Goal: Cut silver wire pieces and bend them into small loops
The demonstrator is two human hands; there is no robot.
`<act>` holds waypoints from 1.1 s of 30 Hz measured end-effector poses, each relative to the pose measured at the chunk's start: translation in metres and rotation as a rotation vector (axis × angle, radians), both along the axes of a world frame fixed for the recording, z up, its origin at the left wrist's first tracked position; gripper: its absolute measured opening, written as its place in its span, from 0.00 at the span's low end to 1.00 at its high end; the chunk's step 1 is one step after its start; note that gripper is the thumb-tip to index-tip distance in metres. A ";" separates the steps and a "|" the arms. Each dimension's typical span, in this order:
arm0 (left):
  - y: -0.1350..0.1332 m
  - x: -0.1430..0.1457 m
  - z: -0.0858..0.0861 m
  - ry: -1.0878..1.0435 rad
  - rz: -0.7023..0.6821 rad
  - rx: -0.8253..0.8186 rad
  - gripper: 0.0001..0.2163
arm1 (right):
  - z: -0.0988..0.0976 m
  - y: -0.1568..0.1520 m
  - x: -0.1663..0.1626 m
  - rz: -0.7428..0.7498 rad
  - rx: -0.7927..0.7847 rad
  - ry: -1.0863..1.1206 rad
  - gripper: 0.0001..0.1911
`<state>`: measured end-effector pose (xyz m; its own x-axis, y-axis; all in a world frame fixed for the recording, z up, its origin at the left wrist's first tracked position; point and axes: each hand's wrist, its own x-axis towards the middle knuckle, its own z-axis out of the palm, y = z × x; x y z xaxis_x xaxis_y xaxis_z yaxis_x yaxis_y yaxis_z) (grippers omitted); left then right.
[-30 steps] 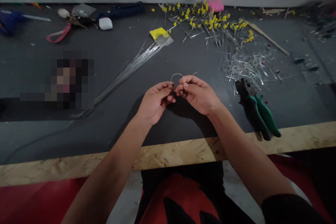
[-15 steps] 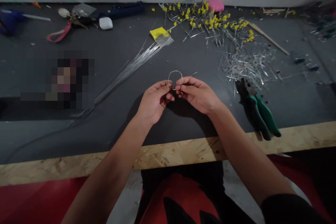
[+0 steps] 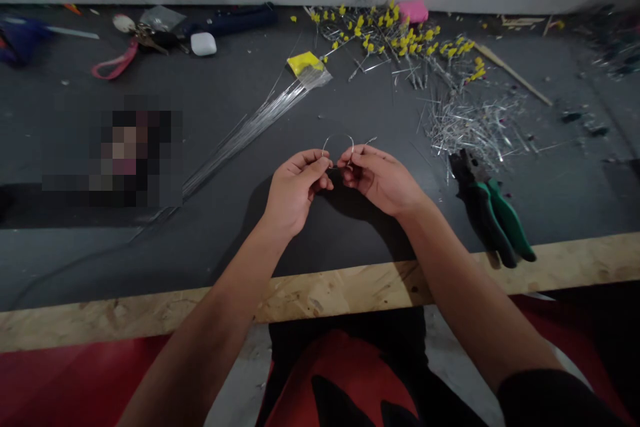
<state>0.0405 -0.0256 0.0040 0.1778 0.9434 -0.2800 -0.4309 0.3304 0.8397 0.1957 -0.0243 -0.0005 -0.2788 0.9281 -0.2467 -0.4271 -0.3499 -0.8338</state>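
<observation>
A: Where is the piece in hand?

B: The thin silver wire loop [image 3: 353, 145] is left of the green-and-black hand pliers [image 3: 483, 213]. The left hand [image 3: 295, 192] pinches one side of it between thumb and fingertips, and the right hand [image 3: 384, 181] pinches the other; both grips are narrow.

A: What could go wrong?

B: I'd say it could spring out of shape or slip, since the wire looks springy and only fingertips hold it. An uneven pull might kink the curve. A wire tail with a twisted tip [image 3: 371, 141] pokes out past the right hand, towards the pliers, and could snag or prick; whether it belongs to the loop, I can't tell.

A: And if it dropped?

B: The loose heap of short silver wires [image 3: 467, 123] just beyond the pliers could hide it.

A: Any containers?

B: Well left of the pliers, a yellow-labelled clear plastic sleeve [image 3: 316, 75] wraps one end of a bundle of long straight silver wires [image 3: 245, 135]; most of their length sticks out. Farther left lie a closed white rounded case [image 3: 203, 45], contents hidden, and a crumpled clear plastic bag [image 3: 163, 17], contents unclear.
</observation>
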 end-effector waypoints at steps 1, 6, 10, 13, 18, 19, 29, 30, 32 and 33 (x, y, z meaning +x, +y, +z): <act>0.000 0.000 0.000 0.008 0.001 0.007 0.05 | 0.000 0.000 0.000 0.003 0.002 -0.008 0.04; 0.000 0.000 -0.001 0.027 -0.032 0.030 0.05 | 0.001 0.001 0.005 0.065 -0.001 -0.007 0.08; -0.001 -0.001 0.001 0.054 -0.108 0.004 0.05 | 0.004 0.000 0.011 0.140 -0.012 -0.026 0.08; -0.002 -0.002 0.002 0.039 -0.165 -0.006 0.05 | 0.007 -0.001 0.015 0.177 -0.009 0.009 0.07; -0.002 -0.002 0.001 0.046 -0.229 0.002 0.04 | 0.009 -0.002 0.018 0.222 0.000 0.050 0.07; -0.002 -0.002 0.001 0.052 -0.242 0.002 0.04 | 0.009 -0.002 0.018 0.223 0.001 0.057 0.07; -0.004 -0.003 0.002 0.122 -0.323 -0.007 0.05 | 0.009 -0.002 0.023 0.238 0.000 0.060 0.05; -0.004 -0.003 0.002 0.131 -0.325 -0.014 0.06 | 0.008 -0.002 0.024 0.233 -0.004 0.054 0.05; -0.004 -0.003 0.003 0.146 -0.329 -0.023 0.06 | 0.008 -0.001 0.025 0.219 -0.017 0.046 0.05; -0.004 -0.003 0.004 0.151 -0.332 -0.026 0.07 | 0.008 -0.001 0.025 0.212 -0.025 0.044 0.04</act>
<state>0.0375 -0.0300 0.0075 0.4276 0.8337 -0.3495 -0.1684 0.4533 0.8753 0.2209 -0.0256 0.0073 -0.4780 0.8414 -0.2522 -0.3776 -0.4560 -0.8059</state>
